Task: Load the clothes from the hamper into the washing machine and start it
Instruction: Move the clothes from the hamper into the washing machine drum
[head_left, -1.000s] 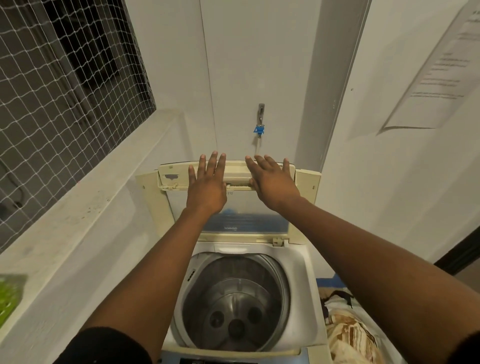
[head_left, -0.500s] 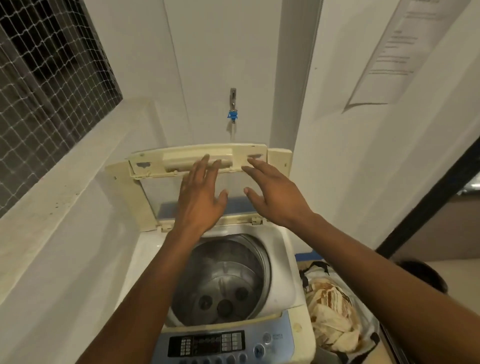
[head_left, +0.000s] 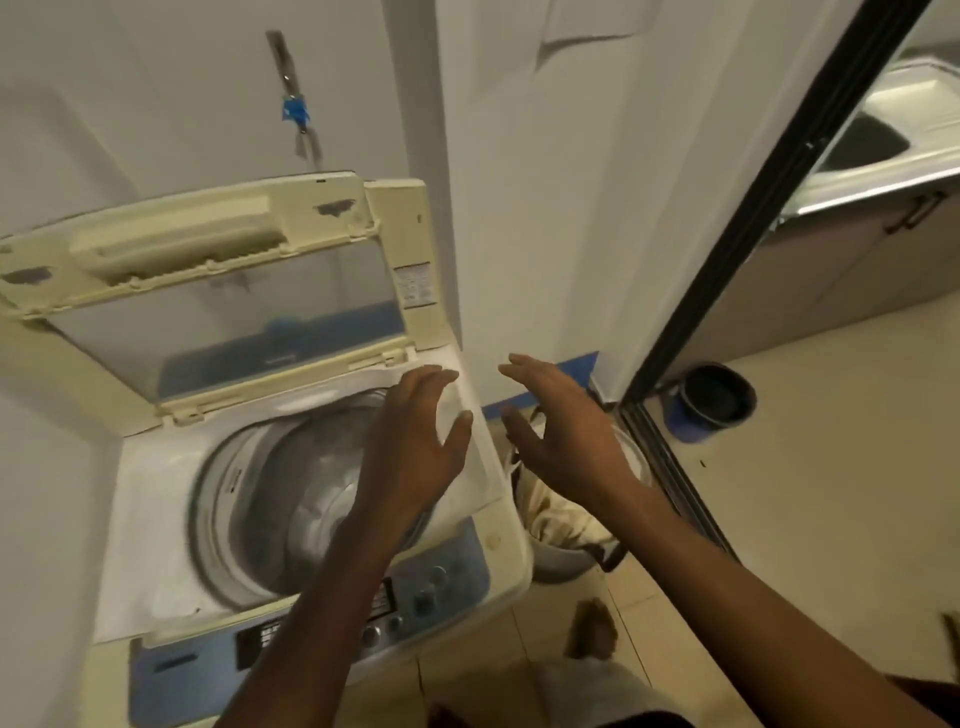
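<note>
A white top-loading washing machine (head_left: 150, 499) stands at the left with its cream lid (head_left: 218, 291) folded up against the wall. Its steel drum (head_left: 311, 499) looks bare inside. A blue control panel (head_left: 415, 597) runs along the front. To the machine's right, on the floor, sits the hamper (head_left: 561, 566) with beige and brown clothes (head_left: 556, 512) in it. My left hand (head_left: 415, 452) hovers open over the drum's right rim. My right hand (head_left: 561, 431) hovers open above the hamper. Neither hand holds anything.
A tap with blue tape (head_left: 296, 111) hangs on the wall behind the machine. A black sliding-door frame (head_left: 753, 218) runs diagonally at the right. Beyond it are a dark blue bucket (head_left: 711, 402) on the tiled floor and a steel sink (head_left: 878, 145) on a counter.
Both hands have let go of the raised lid and dropped toward the right, the left over the drum's edge, the right over the hamper. My view has swung right and down.
</note>
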